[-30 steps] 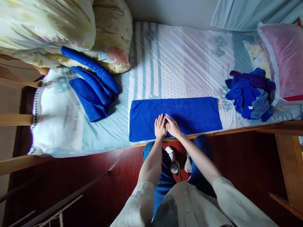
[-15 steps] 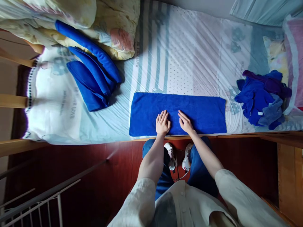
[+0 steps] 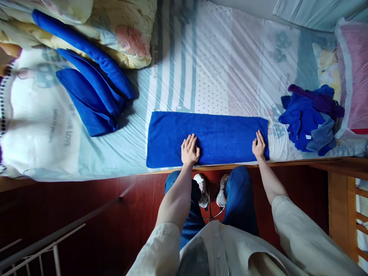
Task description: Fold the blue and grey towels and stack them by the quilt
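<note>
A blue towel (image 3: 224, 138) lies spread as a long flat rectangle along the front edge of the bed. My left hand (image 3: 189, 149) rests on it left of its middle, palm down with the fingers stretched out. Close to the towel's right end, my right hand (image 3: 259, 145) lies flat on the cloth, its fingers extended. Neither hand grips anything. To the left sit several folded blue towels (image 3: 94, 88), leaning and partly overlapping. On the right is a crumpled heap of blue and purple cloths (image 3: 312, 117).
The bed sheet (image 3: 212, 76) is striped and dotted. A yellow quilt (image 3: 126, 42) is bunched at the upper left, and a pink pillow (image 3: 356, 76) stands at the right. Below are a wooden bed rail (image 3: 287, 163) and a white metal rack (image 3: 56, 260).
My right hand has slid rightward across the towel, from near the middle to its right end. My left hand stays in place on the cloth. The view has shifted slightly to the right.
</note>
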Action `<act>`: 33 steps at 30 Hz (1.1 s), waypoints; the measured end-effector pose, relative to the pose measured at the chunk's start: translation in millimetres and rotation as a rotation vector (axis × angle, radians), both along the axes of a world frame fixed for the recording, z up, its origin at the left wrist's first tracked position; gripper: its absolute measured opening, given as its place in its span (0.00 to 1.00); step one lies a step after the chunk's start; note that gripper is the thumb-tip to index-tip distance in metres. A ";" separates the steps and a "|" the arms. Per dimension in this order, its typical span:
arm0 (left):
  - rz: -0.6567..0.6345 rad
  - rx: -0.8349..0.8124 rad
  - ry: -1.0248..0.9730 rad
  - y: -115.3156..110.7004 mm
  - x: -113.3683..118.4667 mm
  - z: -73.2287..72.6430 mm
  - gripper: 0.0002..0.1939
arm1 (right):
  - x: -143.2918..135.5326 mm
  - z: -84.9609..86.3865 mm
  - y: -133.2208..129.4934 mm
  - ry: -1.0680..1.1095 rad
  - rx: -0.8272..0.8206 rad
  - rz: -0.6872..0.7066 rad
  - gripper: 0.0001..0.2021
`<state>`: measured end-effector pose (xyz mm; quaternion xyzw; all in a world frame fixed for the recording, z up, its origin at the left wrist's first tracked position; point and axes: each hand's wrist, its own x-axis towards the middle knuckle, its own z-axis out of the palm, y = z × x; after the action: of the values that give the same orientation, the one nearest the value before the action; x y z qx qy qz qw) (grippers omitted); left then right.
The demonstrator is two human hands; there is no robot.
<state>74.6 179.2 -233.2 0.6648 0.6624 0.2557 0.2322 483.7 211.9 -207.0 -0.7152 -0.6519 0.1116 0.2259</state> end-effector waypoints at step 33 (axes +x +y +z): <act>-0.024 -0.099 0.179 1.1 -4.5 11.6 0.31 | 5.3 -16.3 11.8 -0.034 0.025 -0.194 0.32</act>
<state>70.1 180.3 -221.5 0.6804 0.6844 0.1594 0.2077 489.0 223.6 -223.3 -0.7738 -0.5848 0.0687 0.2334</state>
